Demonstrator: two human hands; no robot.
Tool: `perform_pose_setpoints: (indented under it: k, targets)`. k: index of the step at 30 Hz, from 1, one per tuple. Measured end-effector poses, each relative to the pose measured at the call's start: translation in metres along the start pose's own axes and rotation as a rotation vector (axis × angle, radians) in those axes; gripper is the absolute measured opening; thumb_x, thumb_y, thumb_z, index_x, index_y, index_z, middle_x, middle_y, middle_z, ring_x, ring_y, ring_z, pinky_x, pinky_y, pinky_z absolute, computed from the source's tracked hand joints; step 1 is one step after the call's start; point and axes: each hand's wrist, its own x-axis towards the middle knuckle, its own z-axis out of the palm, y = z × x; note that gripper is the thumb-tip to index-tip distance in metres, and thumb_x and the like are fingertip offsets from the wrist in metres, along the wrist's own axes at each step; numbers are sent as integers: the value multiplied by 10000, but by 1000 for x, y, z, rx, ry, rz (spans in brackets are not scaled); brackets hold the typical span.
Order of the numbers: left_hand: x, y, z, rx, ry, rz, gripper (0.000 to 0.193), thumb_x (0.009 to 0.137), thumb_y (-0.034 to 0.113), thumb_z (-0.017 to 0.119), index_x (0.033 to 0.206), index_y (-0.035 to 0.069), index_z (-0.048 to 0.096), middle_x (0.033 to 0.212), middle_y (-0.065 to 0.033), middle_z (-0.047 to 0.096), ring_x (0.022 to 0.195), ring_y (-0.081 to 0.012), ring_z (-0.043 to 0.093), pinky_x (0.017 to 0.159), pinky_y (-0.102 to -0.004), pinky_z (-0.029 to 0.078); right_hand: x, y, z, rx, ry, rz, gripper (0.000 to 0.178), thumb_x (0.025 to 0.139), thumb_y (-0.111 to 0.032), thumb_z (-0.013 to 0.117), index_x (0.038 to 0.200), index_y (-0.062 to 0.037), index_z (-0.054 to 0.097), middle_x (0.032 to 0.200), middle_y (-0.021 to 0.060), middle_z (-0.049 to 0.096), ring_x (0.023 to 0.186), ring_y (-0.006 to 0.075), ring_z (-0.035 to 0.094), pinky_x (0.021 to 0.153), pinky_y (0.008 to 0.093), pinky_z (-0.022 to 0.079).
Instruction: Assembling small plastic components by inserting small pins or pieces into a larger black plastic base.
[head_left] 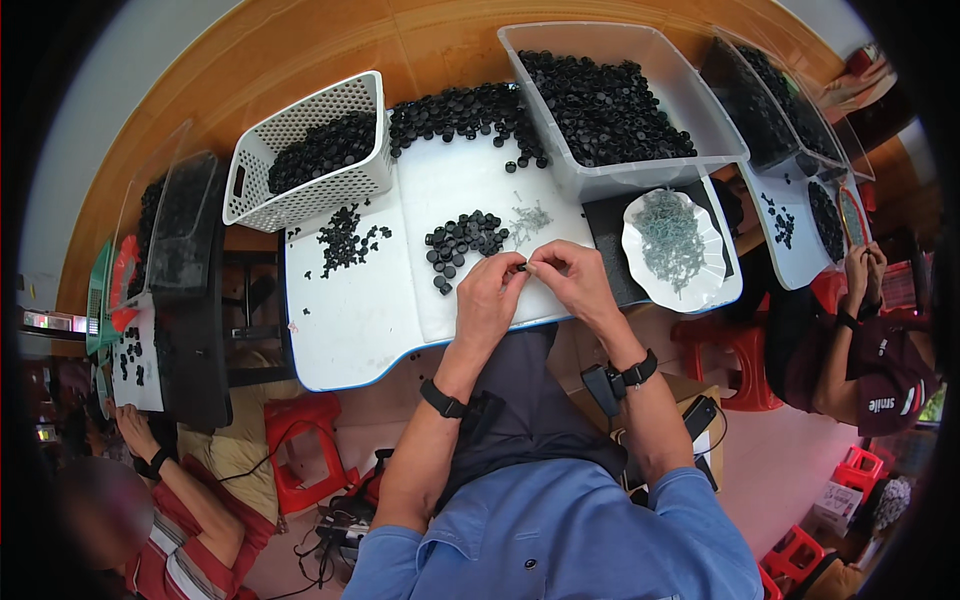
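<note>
Over the front edge of the white table, my left hand [487,292] pinches a small black part [522,267] between thumb and fingertips. My right hand [574,282] is closed in a pinch right against it; whatever its fingertips hold is too small to make out. Just beyond my left hand lies a loose cluster of round black caps [466,240]. Beside them, beyond my fingertips, is a little heap of thin, pale, pin-like pieces [530,220]. More such pieces, grey-green, fill a scalloped white plate [632,262] to the right of my right hand.
A perforated white basket [250,205] and a clear plastic bin [715,158] hold black parts at the back. Between them spreads a pile of black caps [460,110]. Small black pieces [350,240] lie on the table's left. Other people work at tables on both sides.
</note>
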Motion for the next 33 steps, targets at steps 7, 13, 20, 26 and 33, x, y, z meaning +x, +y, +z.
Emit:
perform_pose_setpoints:
  k: [7,13,20,26,33]
  targets:
    - [-2,3,0,-20,-19,-43,204,895,55,774,1079,12,698,891,-108,734,724,-165,685,664,-296,542,0,3,-1,41,-3,-26,122,900,-88,746,970,12,749,927,91,756,799,138,677,727,292,541]
    - [-1,0,-2,-181,-3,-122,211,910,64,767,1100,17,689,935,-86,754,737,-127,675,678,-269,535,1,5,-4,130,-24,-33,103,911,-51,738,996,3,760,983,64,760,841,116,675,777,269,538]
    - [1,2,-8,-142,16,-17,189,867,27,785,1046,37,725,905,-39,702,697,-105,602,624,-255,492,7,-8,-9,379,-175,149,149,907,-20,744,1049,27,738,973,67,761,881,120,691,817,263,551]
    - [-2,-1,-6,-136,37,-6,227,853,22,791,1067,52,723,918,-44,699,717,-123,605,643,-268,501,7,-5,0,362,-125,100,169,890,-14,750,1058,4,734,950,40,746,859,94,667,805,253,531]
    - [-18,5,-59,224,69,169,351,870,-23,727,1209,52,678,1033,-141,658,925,-296,660,782,-376,531,-2,12,2,238,35,61,148,887,-38,738,1030,-5,752,931,7,737,831,68,638,780,239,501]
